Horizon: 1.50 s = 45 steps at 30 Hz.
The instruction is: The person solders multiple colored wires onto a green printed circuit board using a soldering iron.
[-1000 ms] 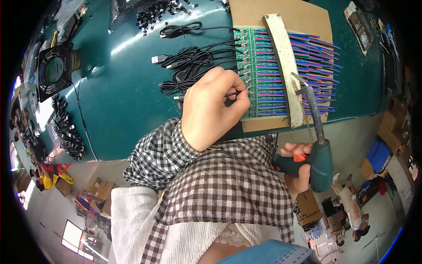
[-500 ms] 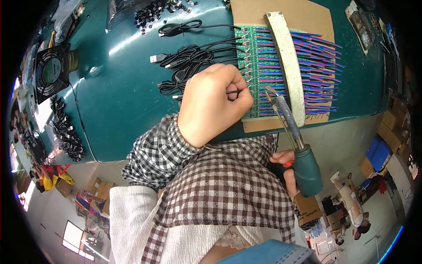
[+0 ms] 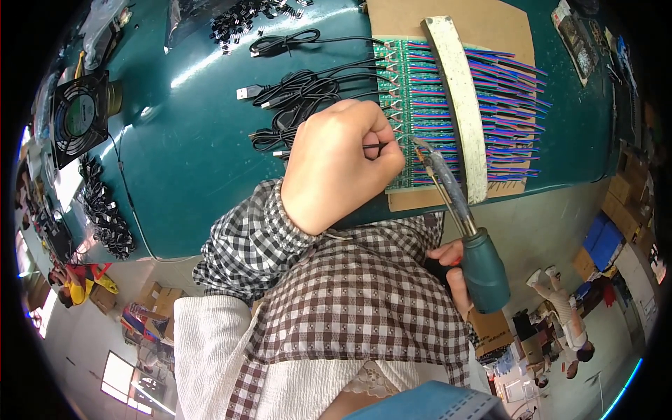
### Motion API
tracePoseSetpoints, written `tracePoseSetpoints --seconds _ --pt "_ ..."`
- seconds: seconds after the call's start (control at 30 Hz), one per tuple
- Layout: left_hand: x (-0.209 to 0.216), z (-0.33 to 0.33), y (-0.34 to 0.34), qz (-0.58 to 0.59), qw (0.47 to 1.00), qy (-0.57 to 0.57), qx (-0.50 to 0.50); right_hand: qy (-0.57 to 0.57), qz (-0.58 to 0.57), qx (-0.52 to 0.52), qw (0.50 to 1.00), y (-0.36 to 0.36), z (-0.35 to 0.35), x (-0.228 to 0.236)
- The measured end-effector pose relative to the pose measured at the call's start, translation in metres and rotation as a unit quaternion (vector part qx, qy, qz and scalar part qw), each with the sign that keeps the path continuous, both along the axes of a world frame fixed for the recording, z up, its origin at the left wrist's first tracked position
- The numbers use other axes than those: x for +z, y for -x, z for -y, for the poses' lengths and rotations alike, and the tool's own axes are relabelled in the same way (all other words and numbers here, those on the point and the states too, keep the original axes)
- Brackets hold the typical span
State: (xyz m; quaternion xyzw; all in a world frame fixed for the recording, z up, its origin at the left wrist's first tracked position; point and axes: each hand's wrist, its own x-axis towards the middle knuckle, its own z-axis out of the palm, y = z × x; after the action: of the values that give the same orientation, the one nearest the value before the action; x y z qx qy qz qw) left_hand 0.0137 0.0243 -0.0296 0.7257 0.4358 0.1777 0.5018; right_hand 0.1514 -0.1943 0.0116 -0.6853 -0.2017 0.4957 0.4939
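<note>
My left hand (image 3: 339, 164) is curled into a fist, pinching a thin black cable (image 3: 374, 145) against the left edge of a row of green circuit boards (image 3: 413, 105). My right hand (image 3: 455, 269) grips the teal handle of a soldering iron (image 3: 462, 224); its tip touches the boards just right of my left fingers. The boards lie on brown cardboard (image 3: 455, 17), held under a whitish strip (image 3: 458, 105), with blue and purple wires (image 3: 511, 119) fanning out to the right.
Black USB cables (image 3: 294, 91) lie left of the boards on the teal table (image 3: 182, 140). A black fan (image 3: 77, 115) stands at the far left, above a heap of black parts (image 3: 105, 217). More small black parts (image 3: 238, 17) lie at the top. The table's near edge runs by my chest.
The soldering iron has swung left and up, from hovering over the boards' right side to tip contact beside my left fingers. My left hand stays on the cable.
</note>
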Motion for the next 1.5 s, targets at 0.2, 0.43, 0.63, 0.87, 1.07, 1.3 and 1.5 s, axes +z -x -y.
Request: tracePoseSetpoints --seconds 0.2,0.43,0.63,0.87,1.07,1.3,1.5 --pt "0.000 0.001 -0.002 -0.010 1.000 -0.025 0.004 0.002 0.002 -0.006 1.000 0.001 -0.002 0.001" --pt "0.002 -0.003 -0.002 -0.023 0.999 -0.042 -0.004 0.002 0.009 0.004 1.000 -0.001 -0.002 0.002" --pt "0.003 -0.009 -0.001 -0.037 0.999 -0.025 -0.028 0.000 0.002 -0.017 1.000 0.003 -0.006 0.004" --pt "0.003 -0.014 -0.001 -0.041 0.998 0.015 -0.051 -0.015 -0.001 -0.041 0.999 0.006 -0.011 0.005" --pt "0.005 -0.016 -0.001 -0.048 0.997 0.038 -0.055 -0.007 0.008 -0.004 1.000 0.002 -0.007 0.000" --pt "0.006 -0.016 -0.002 -0.050 0.997 0.018 -0.063 -0.025 0.004 -0.034 0.999 0.007 -0.007 -0.003" --pt "0.006 -0.015 -0.002 -0.044 0.997 0.009 -0.057 -0.042 -0.005 -0.058 0.997 0.010 -0.003 -0.008"
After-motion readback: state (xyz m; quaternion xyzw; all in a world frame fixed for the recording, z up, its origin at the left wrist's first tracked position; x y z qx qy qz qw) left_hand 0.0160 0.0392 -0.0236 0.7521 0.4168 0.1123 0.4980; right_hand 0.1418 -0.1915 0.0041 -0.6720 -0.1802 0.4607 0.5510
